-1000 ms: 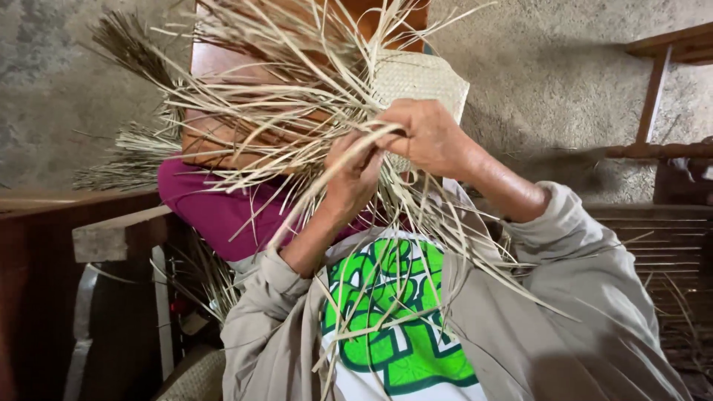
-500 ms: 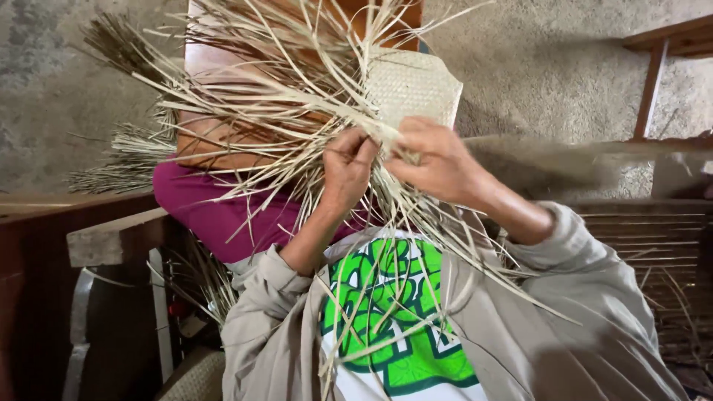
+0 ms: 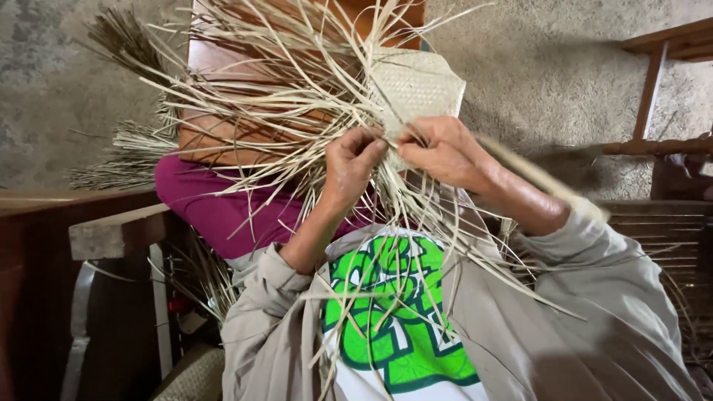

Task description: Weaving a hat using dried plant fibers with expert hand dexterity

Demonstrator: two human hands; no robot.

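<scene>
Head view, looking down on a seated person's raised forearms.

Item: pale woven straw panel (image 3: 416, 85), flat, finely plaited, with many loose pale straw strands (image 3: 275, 111) fanning from its lower and left edges. Position: just above and beyond both hands, touching them at its lower edge; the finished weave lies away from the body, and the unworked strands trail left, and down toward the chest.

Left hand (image 3: 353, 163): fingers curled closed, pinching a few strands at the panel's lower edge.

Right hand (image 3: 442, 152): likewise closed, gripping strands just beside the left hand; the two hands almost touch. Both are equally near the working edge; the right lies more directly beneath the woven part.

Long axis: the strands in the grip run roughly from the panel down toward the body.

Surroundings: grey long-sleeved jacket (image 3: 564, 327) over a white shirt with green print (image 3: 386, 319); magenta cloth (image 3: 215, 208) at left; wooden furniture (image 3: 111, 230) and rough grey concrete floor (image 3: 549, 67).
</scene>
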